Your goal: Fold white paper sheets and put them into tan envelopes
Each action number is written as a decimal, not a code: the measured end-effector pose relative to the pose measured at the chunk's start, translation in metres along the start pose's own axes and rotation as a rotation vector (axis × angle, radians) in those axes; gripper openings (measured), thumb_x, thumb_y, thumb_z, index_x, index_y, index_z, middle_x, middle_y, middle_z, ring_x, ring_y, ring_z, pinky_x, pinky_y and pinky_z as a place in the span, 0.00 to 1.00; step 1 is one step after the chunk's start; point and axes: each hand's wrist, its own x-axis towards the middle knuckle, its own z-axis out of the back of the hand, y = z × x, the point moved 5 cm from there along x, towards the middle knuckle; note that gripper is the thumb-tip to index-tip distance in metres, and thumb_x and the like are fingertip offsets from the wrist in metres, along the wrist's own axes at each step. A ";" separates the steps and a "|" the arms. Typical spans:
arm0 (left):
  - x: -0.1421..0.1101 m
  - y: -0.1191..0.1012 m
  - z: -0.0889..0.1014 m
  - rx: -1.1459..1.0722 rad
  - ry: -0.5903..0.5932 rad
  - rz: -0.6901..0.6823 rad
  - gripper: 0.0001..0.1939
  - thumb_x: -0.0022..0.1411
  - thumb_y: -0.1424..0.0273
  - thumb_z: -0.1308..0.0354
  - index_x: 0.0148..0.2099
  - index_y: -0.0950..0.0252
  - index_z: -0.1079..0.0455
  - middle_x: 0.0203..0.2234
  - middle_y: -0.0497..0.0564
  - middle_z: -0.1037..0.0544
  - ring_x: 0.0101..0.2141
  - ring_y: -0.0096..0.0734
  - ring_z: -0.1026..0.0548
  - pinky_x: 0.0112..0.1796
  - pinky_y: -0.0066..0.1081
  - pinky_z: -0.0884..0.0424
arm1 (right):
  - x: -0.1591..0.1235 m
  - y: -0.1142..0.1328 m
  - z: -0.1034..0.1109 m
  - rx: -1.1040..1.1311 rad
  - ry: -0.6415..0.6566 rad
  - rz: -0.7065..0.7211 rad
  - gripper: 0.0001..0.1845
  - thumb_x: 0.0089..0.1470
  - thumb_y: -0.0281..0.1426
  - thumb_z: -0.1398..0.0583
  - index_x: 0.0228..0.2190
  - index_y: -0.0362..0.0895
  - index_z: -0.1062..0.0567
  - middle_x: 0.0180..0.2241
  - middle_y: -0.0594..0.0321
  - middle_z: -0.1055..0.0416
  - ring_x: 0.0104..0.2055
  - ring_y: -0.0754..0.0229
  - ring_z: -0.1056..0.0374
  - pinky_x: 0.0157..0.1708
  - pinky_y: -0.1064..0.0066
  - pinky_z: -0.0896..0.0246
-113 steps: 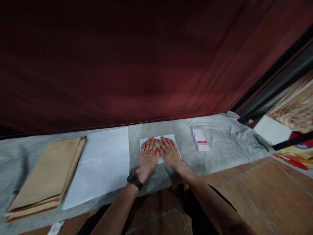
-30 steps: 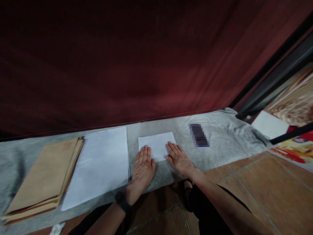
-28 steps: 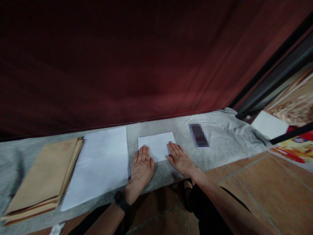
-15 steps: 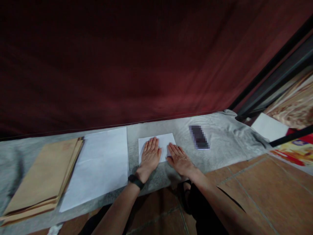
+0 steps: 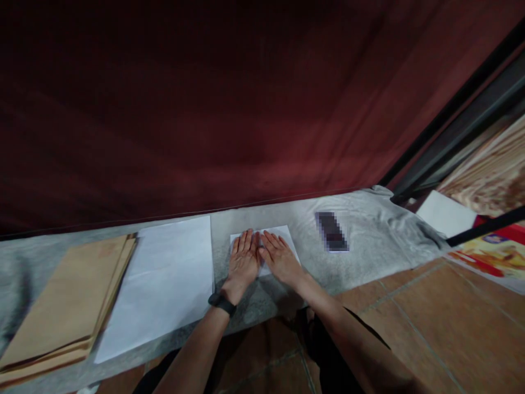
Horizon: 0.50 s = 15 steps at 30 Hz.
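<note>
A small white sheet of paper (image 5: 289,236), perhaps folded, lies on a grey cloth in front of me. My left hand (image 5: 245,260) rests flat on its left half, fingers stretched out. My right hand (image 5: 279,259) presses flat beside it, with fingers spread and its thumb close to the left hand. Both hands cover most of the paper. To the left lies a larger white sheet or stack of paper (image 5: 164,279), near my left wrist with its black band.
Several brown paper envelopes (image 5: 69,295) lie stacked at the far left. A pixelated dark phone-like object (image 5: 332,232) lies to the right on the grey cloth (image 5: 377,241). A dark red curtain (image 5: 229,120) hangs behind. Dark frame bars and a printed poster (image 5: 496,251) stand at right.
My hands have moved from the paper's lower edge and sides up and inward, and now lie side by side on it. The phone-like object's screen, bright earlier, is dark.
</note>
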 end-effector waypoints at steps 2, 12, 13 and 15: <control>0.000 0.001 -0.001 0.013 0.023 0.000 0.30 0.70 0.70 0.61 0.71 0.72 0.45 0.70 0.61 0.43 0.69 0.42 0.47 0.67 0.46 0.50 | 0.006 0.004 -0.008 0.001 -0.003 0.015 0.29 0.72 0.40 0.57 0.68 0.44 0.44 0.69 0.56 0.46 0.71 0.55 0.50 0.69 0.54 0.53; -0.002 0.007 -0.003 0.004 -0.045 0.036 0.29 0.70 0.70 0.62 0.71 0.71 0.46 0.69 0.60 0.42 0.69 0.41 0.46 0.67 0.46 0.50 | 0.010 -0.010 -0.021 -0.122 -0.038 -0.013 0.27 0.71 0.42 0.54 0.66 0.47 0.39 0.69 0.59 0.46 0.71 0.51 0.51 0.69 0.52 0.55; -0.002 0.008 -0.002 0.005 -0.057 0.045 0.29 0.70 0.70 0.62 0.71 0.71 0.45 0.69 0.60 0.42 0.69 0.41 0.45 0.67 0.45 0.49 | 0.010 -0.011 -0.021 -0.137 -0.047 -0.018 0.27 0.71 0.42 0.54 0.66 0.48 0.39 0.69 0.59 0.46 0.71 0.51 0.50 0.68 0.51 0.55; -0.003 0.010 -0.001 0.003 -0.077 0.063 0.30 0.70 0.70 0.62 0.71 0.73 0.45 0.69 0.61 0.42 0.69 0.41 0.45 0.67 0.45 0.50 | 0.009 -0.015 -0.020 -0.164 -0.056 -0.030 0.27 0.71 0.41 0.53 0.67 0.48 0.40 0.69 0.59 0.47 0.71 0.50 0.50 0.68 0.51 0.54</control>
